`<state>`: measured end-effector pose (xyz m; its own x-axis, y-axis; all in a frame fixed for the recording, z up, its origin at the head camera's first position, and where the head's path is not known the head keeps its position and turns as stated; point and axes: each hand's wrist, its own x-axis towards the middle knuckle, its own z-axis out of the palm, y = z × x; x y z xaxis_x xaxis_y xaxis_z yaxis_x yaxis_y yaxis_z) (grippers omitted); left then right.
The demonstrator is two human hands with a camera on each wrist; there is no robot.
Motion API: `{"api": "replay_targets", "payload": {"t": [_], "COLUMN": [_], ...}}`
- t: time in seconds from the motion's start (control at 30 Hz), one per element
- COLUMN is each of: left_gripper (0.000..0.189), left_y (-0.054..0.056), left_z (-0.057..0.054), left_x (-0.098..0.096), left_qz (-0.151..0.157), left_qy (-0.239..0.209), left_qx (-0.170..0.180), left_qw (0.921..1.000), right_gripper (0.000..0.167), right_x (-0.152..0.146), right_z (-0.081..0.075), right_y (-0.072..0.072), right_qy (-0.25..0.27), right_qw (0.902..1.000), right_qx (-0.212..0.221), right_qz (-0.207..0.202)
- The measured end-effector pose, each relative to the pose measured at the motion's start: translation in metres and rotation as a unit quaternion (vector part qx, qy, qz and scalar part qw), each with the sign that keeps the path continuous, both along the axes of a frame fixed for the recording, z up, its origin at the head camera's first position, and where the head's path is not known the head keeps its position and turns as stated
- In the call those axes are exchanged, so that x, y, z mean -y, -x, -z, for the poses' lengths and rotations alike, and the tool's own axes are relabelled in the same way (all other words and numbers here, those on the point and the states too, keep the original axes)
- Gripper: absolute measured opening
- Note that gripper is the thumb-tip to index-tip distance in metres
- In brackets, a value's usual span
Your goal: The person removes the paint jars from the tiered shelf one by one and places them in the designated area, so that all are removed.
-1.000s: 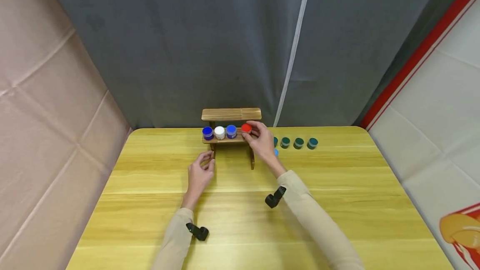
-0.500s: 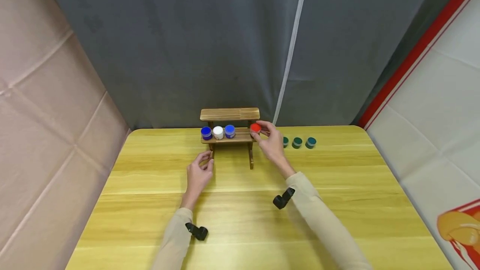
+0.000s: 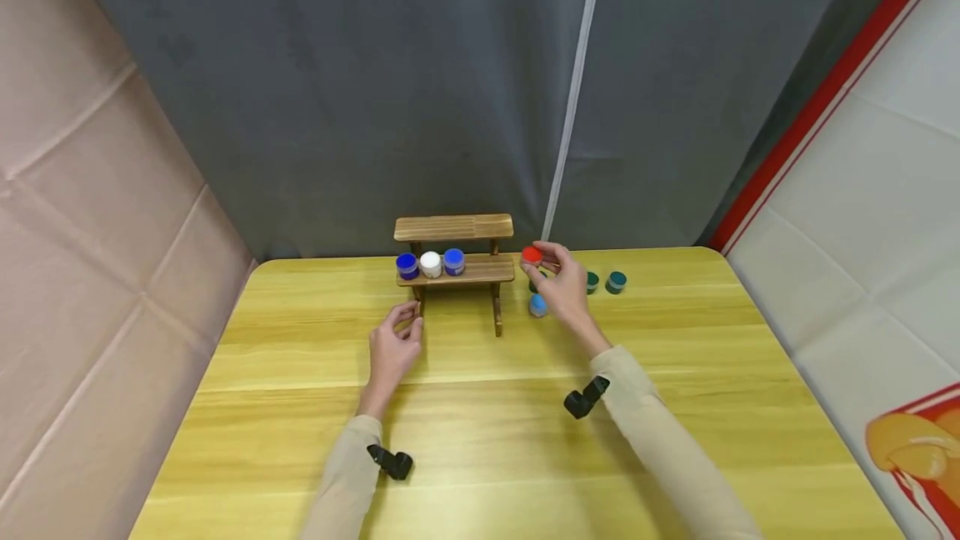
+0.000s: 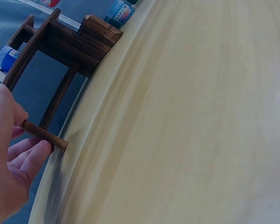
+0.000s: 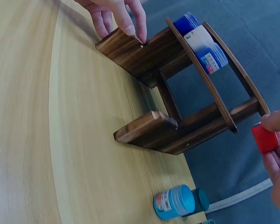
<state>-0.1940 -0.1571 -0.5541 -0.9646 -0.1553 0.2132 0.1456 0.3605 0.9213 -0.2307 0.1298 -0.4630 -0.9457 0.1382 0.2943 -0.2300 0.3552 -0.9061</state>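
Observation:
A two-tier wooden rack [image 3: 453,228] stands at the table's back edge. My left hand [image 3: 390,352] grips the rack's left leg [image 4: 45,136] between thumb and fingers. Between the thumb and fingers of my right hand [image 3: 567,292] is a red paint jar [image 3: 531,257], held up just right of the rack's lower shelf [image 3: 483,270]. On that shelf, a dark blue jar [image 3: 407,267], a white jar [image 3: 431,265] and a blue jar [image 3: 453,262] sit side by side at the left. The shelf's right half is bare, as is the upper shelf.
A light blue jar [image 5: 173,202] stands on the table right of the rack. Behind it, a row of dark green and teal jars [image 3: 616,282] runs rightward, partly hidden by my right hand. A grey curtain [image 3: 337,107] hangs behind the table [image 3: 465,440].
My right hand has moved the red jar rightward, from over the lower shelf's right end to beyond the rack. My left hand has kept its grip on the leg.

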Motion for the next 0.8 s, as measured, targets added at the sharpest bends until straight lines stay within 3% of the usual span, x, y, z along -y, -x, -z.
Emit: {"api": "replay_targets", "payload": {"t": [0.8], "left_gripper": [0.029], "left_y": [0.002], "left_z": [0.003], "left_x": [0.000], "left_qz": [0.001], "left_qy": [-0.002], "left_qx": [-0.013], "left_qw": [0.9999], "right_gripper": [0.043], "right_x": [-0.039], "right_z": [0.026], "right_y": [-0.009], "right_qy": [-0.010], "right_qw": [0.9981], "right_qx": [0.050], "right_qz": [0.034]}}
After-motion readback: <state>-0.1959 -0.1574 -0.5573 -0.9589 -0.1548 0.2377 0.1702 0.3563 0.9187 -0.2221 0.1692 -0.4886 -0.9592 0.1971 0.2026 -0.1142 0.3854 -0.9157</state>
